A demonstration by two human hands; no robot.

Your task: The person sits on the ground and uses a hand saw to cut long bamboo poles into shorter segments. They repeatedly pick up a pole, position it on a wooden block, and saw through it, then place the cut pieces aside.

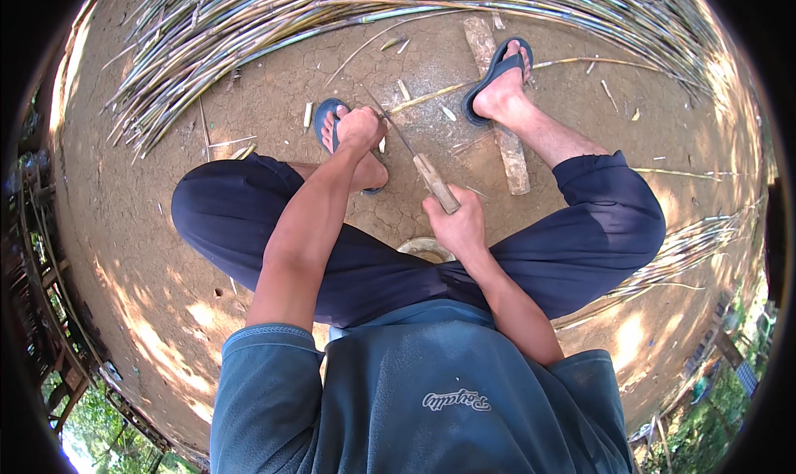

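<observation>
My right hand (458, 221) is closed round the pale wooden handle (435, 183) of a blade (401, 134). The blade is long and thin and points away to the left; seen nearly edge-on, it could be a knife or a saw. My left hand (363, 130) is closed at the left end of a thin bamboo cane (431, 97), beside my left foot. The blade crosses the cane just right of that fist; whether they touch, I cannot tell. The cane runs right, past my right sandal (506, 63) and over a wooden plank (509, 163).
A large heap of bamboo canes (332, 14) spreads across the far side, and a smaller bundle (680, 254) lies at the right. Short offcuts (308, 115) and pale dust are scattered on the cracked dirt ground. A round pale object (424, 247) sits between my legs.
</observation>
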